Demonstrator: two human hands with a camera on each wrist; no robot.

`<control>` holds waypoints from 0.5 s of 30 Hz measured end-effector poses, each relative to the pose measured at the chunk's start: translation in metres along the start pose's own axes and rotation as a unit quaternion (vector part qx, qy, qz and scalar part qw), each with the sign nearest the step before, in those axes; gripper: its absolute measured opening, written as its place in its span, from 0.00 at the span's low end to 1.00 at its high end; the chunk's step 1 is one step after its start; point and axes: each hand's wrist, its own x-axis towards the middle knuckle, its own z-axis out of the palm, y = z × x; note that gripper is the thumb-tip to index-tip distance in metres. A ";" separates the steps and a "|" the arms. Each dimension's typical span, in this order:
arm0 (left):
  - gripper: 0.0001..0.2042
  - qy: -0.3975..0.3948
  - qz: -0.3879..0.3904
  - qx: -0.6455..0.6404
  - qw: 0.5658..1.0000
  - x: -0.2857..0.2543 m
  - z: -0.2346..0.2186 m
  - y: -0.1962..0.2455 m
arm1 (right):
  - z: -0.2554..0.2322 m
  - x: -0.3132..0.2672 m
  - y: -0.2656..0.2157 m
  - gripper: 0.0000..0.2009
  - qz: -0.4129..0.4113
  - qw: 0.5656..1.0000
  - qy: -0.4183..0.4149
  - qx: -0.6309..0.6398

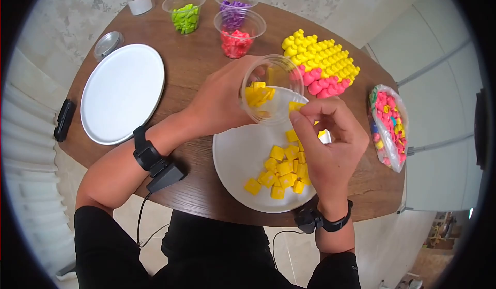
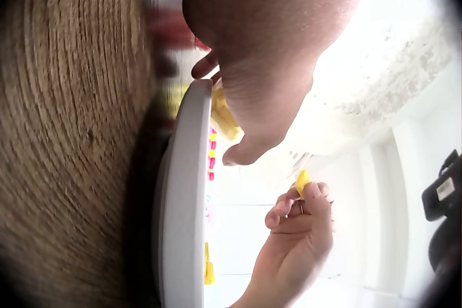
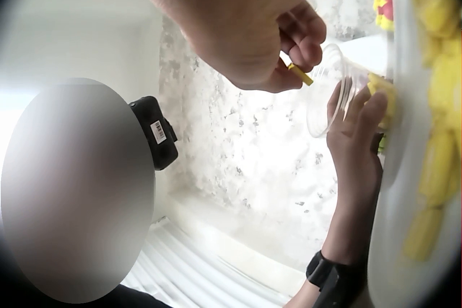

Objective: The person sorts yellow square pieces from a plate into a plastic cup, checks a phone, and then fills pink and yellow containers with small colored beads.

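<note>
Holds a clear, thin-walled plastic cup (image 1: 285, 78) with the left hand (image 1: 222, 96), curled round its side over the far part of the smooth white plate (image 1: 233, 170). Has flat yellow pieces (image 1: 258, 94) inside the cup. Pinches one small yellow tile (image 1: 296, 106) between thumb and fingers of the right hand (image 1: 337, 140), over the white plate and just beside the cup's rim; cannot tell contact from a narrow gap there. Shows blocky yellow squares (image 1: 284, 168), loosely piled and overlapping, on the white plate itself.

Shows, left of the white plate, a round, low-rimmed second plate (image 1: 122, 95); beyond the white plate, clear tubs (image 1: 257, 23) with green pieces (image 1: 185, 19), purple pieces (image 1: 233, 16) and red pieces (image 1: 236, 43); beyond and right, bulbous yellow and pink pieces (image 1: 321, 57) packed in rows; farther right, a crinkled see-through bag (image 1: 397, 154).

Spreads beneath the white plate as a brown, wood-grained table (image 1: 197, 186) with a curved edge. Backs, beyond the white plate, onto a mottled grey wall (image 1: 330, 2); far left, onto a pleated white curtain (image 1: 31, 149); far right, onto smooth pale panels (image 1: 439, 87).
</note>
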 end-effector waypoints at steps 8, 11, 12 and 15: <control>0.38 0.012 0.030 0.006 0.999 -0.001 -0.002 -0.001 | 0.005 -0.005 -0.006 0.05 0.090 0.995 0.016 0.046; 0.42 0.006 0.021 -0.006 1.000 -0.002 -0.001 -0.002 | 0.005 -0.006 -0.004 0.05 0.099 0.993 0.010 0.059; 0.42 0.008 0.020 -0.005 1.000 -0.002 -0.001 -0.002 | 0.005 -0.006 -0.004 0.05 0.101 0.993 0.010 0.057; 0.40 0.001 0.021 0.003 1.000 -0.002 -0.002 -0.001 | 0.006 -0.008 -0.003 0.05 0.112 0.991 -0.004 0.068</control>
